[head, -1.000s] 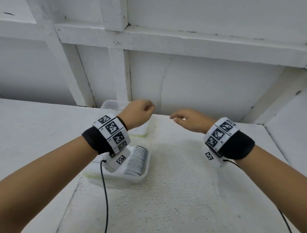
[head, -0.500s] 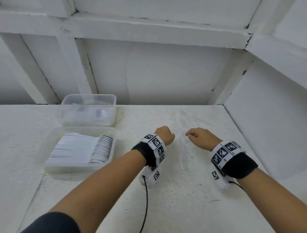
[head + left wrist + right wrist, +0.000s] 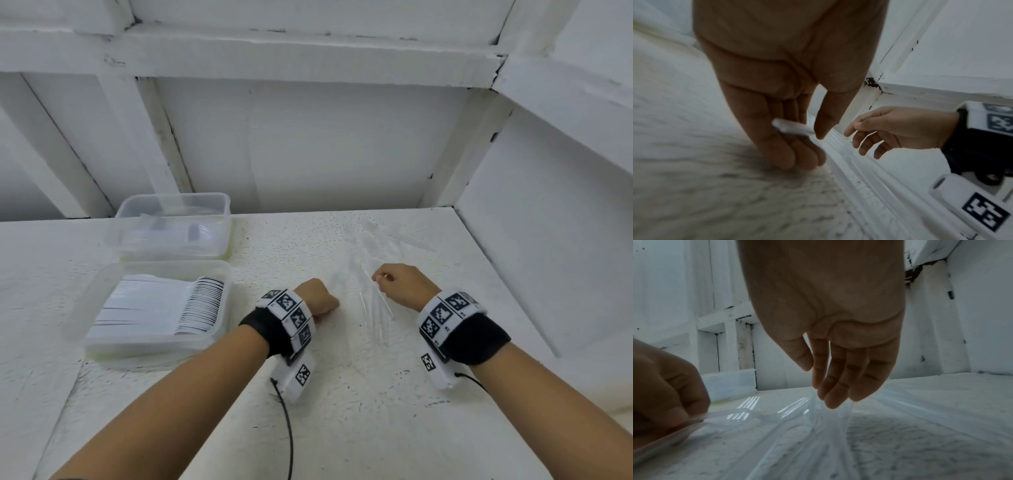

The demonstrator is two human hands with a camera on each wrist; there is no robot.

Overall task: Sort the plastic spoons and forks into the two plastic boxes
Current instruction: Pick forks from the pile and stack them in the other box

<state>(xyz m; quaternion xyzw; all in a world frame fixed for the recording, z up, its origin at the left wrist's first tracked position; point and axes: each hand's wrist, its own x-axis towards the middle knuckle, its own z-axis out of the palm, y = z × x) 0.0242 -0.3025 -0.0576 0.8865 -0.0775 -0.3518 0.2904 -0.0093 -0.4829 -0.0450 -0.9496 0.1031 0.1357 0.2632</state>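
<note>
Clear plastic forks and spoons lie in a loose pile on the white table, right of centre; fork tines glint among them. My left hand sits at the pile's left edge, thumb and fingers pinching the handle of a clear fork. My right hand hovers over the pile with loosely hanging fingers whose tips touch the clear utensils. Two clear plastic boxes stand at the left: the near box holds a neat stack of white utensils, the far box a few clear ones.
A white wall with beams closes off the back of the table, and a white side panel bounds it on the right. A black cable trails from the left wrist device. Bare tabletop lies between the boxes and the pile.
Both hands came away from above the boxes and dropped to the pile on the right. In the last half second the left hand stayed put and the right hand's fingers settled onto the utensils.
</note>
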